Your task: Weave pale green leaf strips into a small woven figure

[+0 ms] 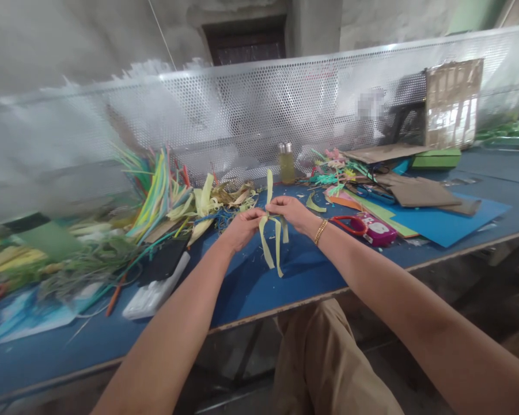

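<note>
Above the blue tabletop [246, 282], both my hands pinch a small bunch of pale green strips [278, 253] that look like corn husk. My left hand [243, 227] has its fingertips closed on the crossing point from the left. Opposite it, my right hand [291, 211], with a gold bracelet at the wrist, is closed on the same spot. One strip stands straight up over the fingers, and several hang down below them. A loose husk piece [315, 203] lies just beyond my right hand.
Husks [205, 199] and coloured stems [158, 193] are heaped on the left, near a black phone-like slab [163, 259] on a white case [155, 294]. Right are red-handled scissors [349, 225], a magenta pouch [378, 229], blue card [451, 216] and cardboard [423, 187]. A bottle [287, 164] stands behind.
</note>
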Tool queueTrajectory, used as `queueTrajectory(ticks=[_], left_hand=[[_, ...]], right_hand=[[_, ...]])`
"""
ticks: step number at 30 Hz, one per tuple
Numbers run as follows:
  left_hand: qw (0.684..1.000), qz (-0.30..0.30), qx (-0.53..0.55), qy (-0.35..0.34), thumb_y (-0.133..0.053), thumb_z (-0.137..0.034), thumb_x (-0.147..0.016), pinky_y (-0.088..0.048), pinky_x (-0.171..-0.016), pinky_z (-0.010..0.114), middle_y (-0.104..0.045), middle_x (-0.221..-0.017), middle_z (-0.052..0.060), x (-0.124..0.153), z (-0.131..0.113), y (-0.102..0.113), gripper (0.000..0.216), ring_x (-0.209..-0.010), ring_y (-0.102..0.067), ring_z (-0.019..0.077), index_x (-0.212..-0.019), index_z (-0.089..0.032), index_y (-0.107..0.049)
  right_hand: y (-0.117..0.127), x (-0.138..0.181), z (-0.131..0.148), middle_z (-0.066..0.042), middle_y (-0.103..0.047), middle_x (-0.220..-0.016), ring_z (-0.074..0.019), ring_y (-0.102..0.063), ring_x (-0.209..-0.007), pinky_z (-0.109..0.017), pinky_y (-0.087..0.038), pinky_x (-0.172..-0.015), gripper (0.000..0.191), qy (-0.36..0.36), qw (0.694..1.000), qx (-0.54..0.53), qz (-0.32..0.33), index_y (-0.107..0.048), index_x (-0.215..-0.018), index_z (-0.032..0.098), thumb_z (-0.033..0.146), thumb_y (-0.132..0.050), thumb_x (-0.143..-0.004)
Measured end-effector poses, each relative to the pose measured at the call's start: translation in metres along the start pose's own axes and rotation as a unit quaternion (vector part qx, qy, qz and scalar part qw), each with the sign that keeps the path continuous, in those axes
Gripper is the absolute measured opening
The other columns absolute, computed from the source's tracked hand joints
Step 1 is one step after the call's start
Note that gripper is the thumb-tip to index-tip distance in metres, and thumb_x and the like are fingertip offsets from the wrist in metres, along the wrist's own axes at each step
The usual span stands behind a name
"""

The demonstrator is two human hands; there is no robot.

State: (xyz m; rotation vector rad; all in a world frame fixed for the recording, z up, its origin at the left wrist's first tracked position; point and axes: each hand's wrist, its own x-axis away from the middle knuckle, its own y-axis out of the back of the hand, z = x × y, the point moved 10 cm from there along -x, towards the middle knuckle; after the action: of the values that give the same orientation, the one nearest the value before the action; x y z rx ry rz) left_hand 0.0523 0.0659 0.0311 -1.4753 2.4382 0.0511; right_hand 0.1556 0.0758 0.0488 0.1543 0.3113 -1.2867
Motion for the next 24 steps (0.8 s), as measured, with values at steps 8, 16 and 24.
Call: queueTrajectory(ticks=[8,16,24], left_hand=[[0.993,0.089,-0.066,0.028,-0.085,-0.029,-0.062,-0.036,-0.059,0.022,-0.056,-0.072,0.0,0.009,-0.003,-0.023,0.022,-0.063,-0.048,0.0088,-0.065,-0.013,-0.069],[0.985,0.149,-0.071,0.047,-0.084,-0.03,-0.064,-0.036,-0.058,0.022,-0.053,-0.07,0.0,0.015,-0.003,-0.043,0.022,-0.061,-0.046,0.0081,-0.064,-0.013,-0.07],[0.999,0.031,0.0,0.036,-0.087,-0.028,-0.058,-0.038,-0.056,0.022,-0.055,-0.066,-0.001,0.003,0.007,-0.012,0.023,-0.056,-0.048,0.0074,-0.066,-0.015,-0.069]], right_hand=[[0.039,-0.008,-0.006,0.005,-0.055,-0.061,-0.0075,-0.048,-0.055,-0.021,-0.031,-0.049,0.029,-0.033,0.987,-0.124,-0.101,-0.053,-0.07,0.02,0.029,-0.079,-0.062],[0.065,-0.009,-0.013,0.006,-0.053,-0.058,-0.0072,-0.047,-0.051,-0.021,-0.038,-0.052,0.018,-0.055,0.972,-0.125,-0.194,-0.048,-0.071,0.02,0.012,-0.064,-0.07],[0.089,0.0,0.003,-0.001,-0.061,-0.073,-0.0124,-0.056,-0.067,-0.025,-0.043,-0.063,0.024,0.003,0.949,0.125,-0.29,-0.058,-0.078,0.017,0.035,-0.073,-0.071]])
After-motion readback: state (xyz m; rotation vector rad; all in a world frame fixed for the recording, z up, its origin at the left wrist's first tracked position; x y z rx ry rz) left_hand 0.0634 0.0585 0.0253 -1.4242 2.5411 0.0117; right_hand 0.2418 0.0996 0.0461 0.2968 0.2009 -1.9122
